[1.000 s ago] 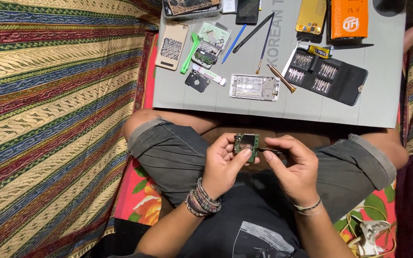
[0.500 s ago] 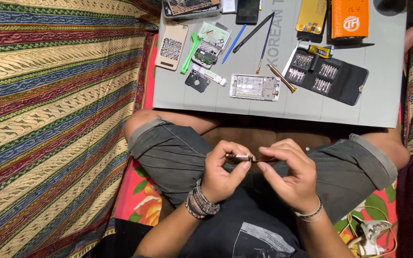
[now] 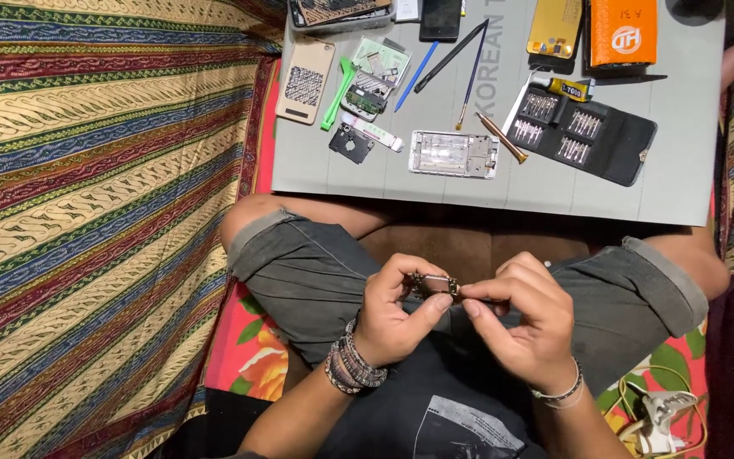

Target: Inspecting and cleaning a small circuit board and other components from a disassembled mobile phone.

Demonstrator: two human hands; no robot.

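I sit cross-legged with both hands over my lap, just below the near edge of the grey mat [image 3: 639, 183] that carries my tools. My left hand [image 3: 392, 319] has its grip closed on a small metal phone part [image 3: 435, 285], thumb pressing from below and fingers curled over its left end. My right hand [image 3: 524, 327] pinches the same part at its right end between thumb and forefinger, so both grips are shut on it and the part sits between them, edge-on to my view; I cannot tell its face or finer detail.

Taking the grey mat as the landmark: near its front edge, around the middle, lies a silver phone frame [image 3: 454, 154]. To the right of that frame lies an open black screwdriver kit [image 3: 584, 136], its bits in rows. At the mat's left side rests a beige phone back cover [image 3: 306, 81], with a green pry tool [image 3: 337, 85] just beside it and a small circuit board [image 3: 367, 93] next to that. Toward the mat's far edge sit a yellow phone [image 3: 554, 27] and an orange box [image 3: 623, 32]. Left of the mat spreads a striped patterned cloth [image 3: 95, 212].
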